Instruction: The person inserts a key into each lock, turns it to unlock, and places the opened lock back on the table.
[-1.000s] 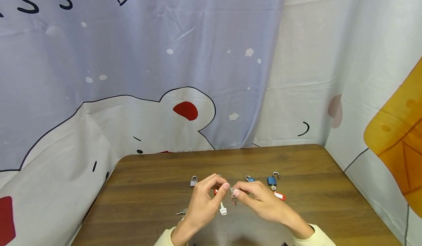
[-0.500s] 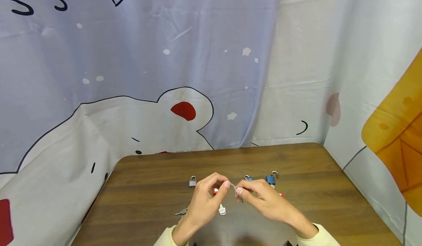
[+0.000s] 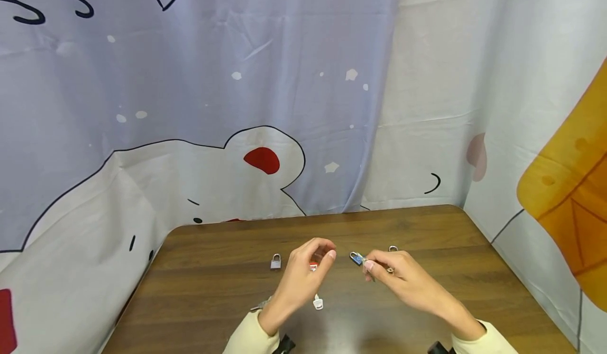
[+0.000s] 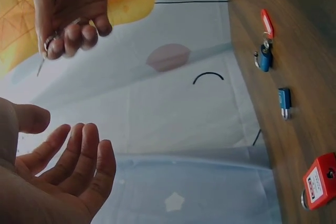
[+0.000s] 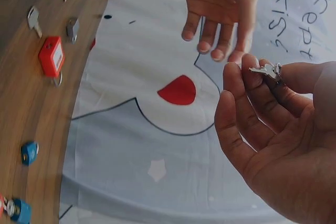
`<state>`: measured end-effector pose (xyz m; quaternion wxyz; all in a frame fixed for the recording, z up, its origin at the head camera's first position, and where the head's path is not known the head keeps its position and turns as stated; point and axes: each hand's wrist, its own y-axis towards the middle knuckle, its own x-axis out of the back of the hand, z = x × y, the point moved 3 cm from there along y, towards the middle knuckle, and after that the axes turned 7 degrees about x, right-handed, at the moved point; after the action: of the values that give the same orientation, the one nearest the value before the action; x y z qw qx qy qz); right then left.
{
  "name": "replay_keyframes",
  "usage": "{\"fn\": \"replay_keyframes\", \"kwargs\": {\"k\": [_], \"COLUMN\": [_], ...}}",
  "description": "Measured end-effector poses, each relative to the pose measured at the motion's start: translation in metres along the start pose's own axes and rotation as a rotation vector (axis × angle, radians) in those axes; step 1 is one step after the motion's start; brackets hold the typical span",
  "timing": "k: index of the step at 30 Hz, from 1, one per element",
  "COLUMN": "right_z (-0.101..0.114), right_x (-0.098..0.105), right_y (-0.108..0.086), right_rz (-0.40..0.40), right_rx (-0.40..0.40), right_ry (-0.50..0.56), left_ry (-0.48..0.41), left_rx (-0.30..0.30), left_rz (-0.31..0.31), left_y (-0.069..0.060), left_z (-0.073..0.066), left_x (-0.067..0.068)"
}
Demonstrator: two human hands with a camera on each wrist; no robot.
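Note:
My right hand pinches a small silver key on a ring between thumb and forefinger, above the table. The left hand is apart from it, fingers loosely bent and nothing between them. In the head view a small blue padlock appears just beyond the key, on the table. Partly behind the left hand lies a red padlock, clearer in the left wrist view. A second blue padlock, its shackle open, has a key and a red tag attached.
A grey padlock stands left of the left hand on the wooden table. A loose key lies below that hand, and more keys lie by the left wrist. A printed curtain hangs behind the table.
The hands were together at the key; the left hand has let go. My right hand has moved right with the key, uncovering the nearer blue padlock.

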<state>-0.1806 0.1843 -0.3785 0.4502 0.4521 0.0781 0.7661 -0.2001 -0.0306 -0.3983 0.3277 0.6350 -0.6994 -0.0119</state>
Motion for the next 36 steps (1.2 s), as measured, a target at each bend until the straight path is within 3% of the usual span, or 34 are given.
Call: {"fn": "replay_keyframes", "kwargs": {"k": [8,19,28,36], "right_z": [-0.005,-0.009,-0.011,-0.014], "right_x": [0.015,0.028,0.031,0.026], "right_y": [-0.013,-0.024,-0.031,-0.040], "right_rz": [-0.021,-0.036,-0.030,-0.025], "right_rx": [-0.044,-0.045,-0.079,-0.081], "right_ry": [-0.026,-0.033,-0.076,-0.058], "left_ry": [0.012,0.073,0.297,0.385], "left_rx": [0.067,0.023,0.152,0.230], "left_rz": [0.040,0.022,0.040,0.071], "left_y": [0.020,0.055,0.062,0.068], "left_z": [0.019,0.026,0.054,0.078], "left_x": [-0.021,-0.053,-0.081,-0.099]}}
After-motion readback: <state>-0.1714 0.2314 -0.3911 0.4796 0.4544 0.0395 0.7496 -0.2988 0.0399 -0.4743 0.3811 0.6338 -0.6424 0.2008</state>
